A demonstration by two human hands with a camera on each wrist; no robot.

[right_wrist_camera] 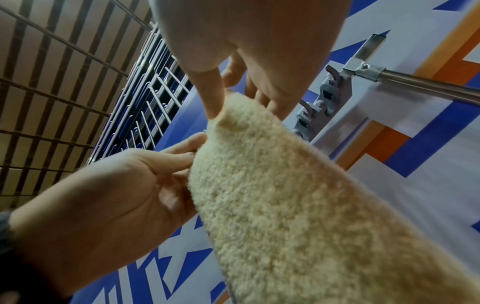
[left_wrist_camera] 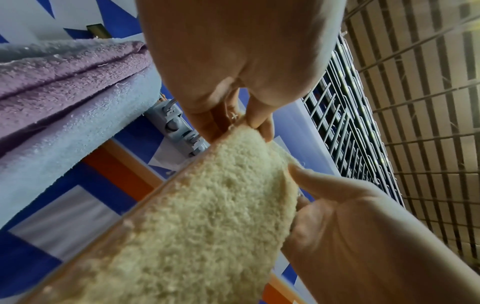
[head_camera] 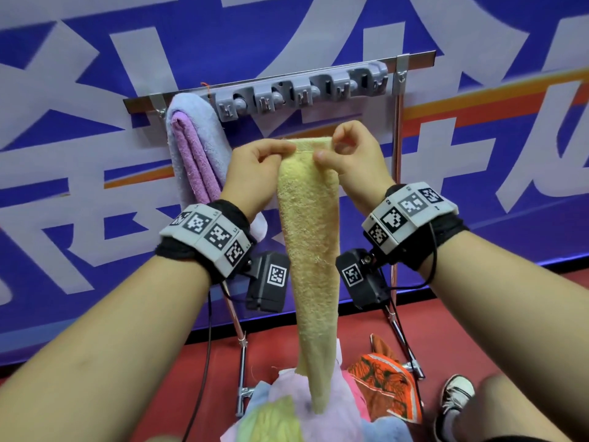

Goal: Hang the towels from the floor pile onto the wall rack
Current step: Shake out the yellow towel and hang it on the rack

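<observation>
I see my left hand [head_camera: 255,169] and right hand [head_camera: 352,157] each pinching the top edge of the yellow towel [head_camera: 310,237], just below the wall rack [head_camera: 302,90]. A purple towel [head_camera: 194,154] hangs at the rack's left end. The floor pile [head_camera: 318,406] lies under the rack.

Large white characters on the blue wall banner [head_camera: 95,90], cropped, perhaps unreadable.

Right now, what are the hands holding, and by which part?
Both hands hold the yellow towel by its top edge: the left hand pinches the left end, the right hand the right end.
</observation>
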